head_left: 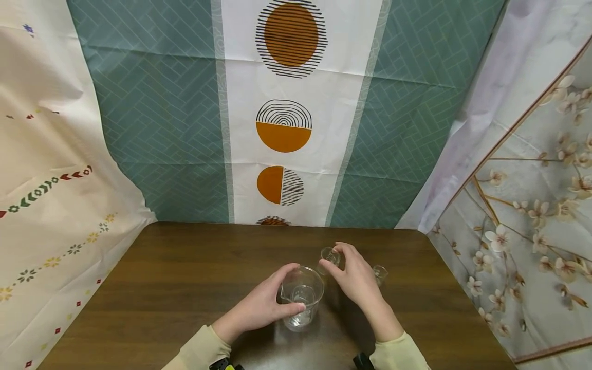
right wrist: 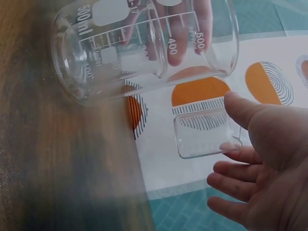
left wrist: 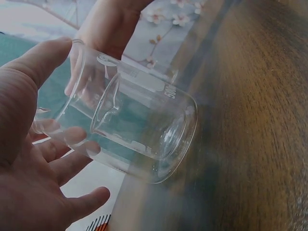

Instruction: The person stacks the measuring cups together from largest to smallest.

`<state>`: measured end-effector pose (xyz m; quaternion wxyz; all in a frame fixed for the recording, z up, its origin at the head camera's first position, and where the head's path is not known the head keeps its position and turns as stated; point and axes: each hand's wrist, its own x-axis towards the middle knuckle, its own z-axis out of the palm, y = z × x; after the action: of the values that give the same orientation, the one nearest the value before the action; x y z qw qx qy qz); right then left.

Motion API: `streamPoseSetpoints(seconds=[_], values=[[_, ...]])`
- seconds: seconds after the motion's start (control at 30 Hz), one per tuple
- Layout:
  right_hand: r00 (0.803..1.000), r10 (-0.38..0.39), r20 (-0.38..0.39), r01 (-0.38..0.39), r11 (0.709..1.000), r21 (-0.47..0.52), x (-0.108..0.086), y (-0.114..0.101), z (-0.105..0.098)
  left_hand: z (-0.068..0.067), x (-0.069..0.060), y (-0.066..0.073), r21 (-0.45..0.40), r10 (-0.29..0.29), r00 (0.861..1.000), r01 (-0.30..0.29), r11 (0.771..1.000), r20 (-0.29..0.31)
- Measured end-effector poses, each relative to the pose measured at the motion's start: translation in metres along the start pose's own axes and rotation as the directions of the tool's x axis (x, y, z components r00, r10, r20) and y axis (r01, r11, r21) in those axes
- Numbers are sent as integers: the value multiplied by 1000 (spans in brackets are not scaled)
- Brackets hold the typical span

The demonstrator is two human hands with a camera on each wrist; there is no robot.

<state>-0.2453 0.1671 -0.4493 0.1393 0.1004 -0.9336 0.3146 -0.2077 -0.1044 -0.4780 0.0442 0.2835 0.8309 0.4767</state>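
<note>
A large 500 ml glass beaker (head_left: 316, 280) stands upright on the brown table, with a smaller beaker (left wrist: 130, 120) nested inside it. My left hand (head_left: 265, 303) grips the large one near its rim, thumb on the near side and fingers round the far side. To the right, my right hand (head_left: 353, 275) pinches a small clear beaker (right wrist: 204, 137) by its rim between thumb and index finger. In the right wrist view its base shows apart from the table. Another small glass vessel (head_left: 380, 272) sits just right of my right hand, partly hidden by it.
The brown wooden table (head_left: 208, 257) reaches back to a green and white patterned cloth (head_left: 282, 180). A cream cloth (head_left: 69, 216) hangs at the left, and a floral cloth (head_left: 522, 246) borders the right edge.
</note>
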Motion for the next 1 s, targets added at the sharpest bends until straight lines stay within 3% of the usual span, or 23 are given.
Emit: streamPoseSetpoints(seconds=[1.0], values=[[1000,-18,6,17,999,38,-10,-15,-19,2,1,0,17,13,1000,-12,1000,-14]])
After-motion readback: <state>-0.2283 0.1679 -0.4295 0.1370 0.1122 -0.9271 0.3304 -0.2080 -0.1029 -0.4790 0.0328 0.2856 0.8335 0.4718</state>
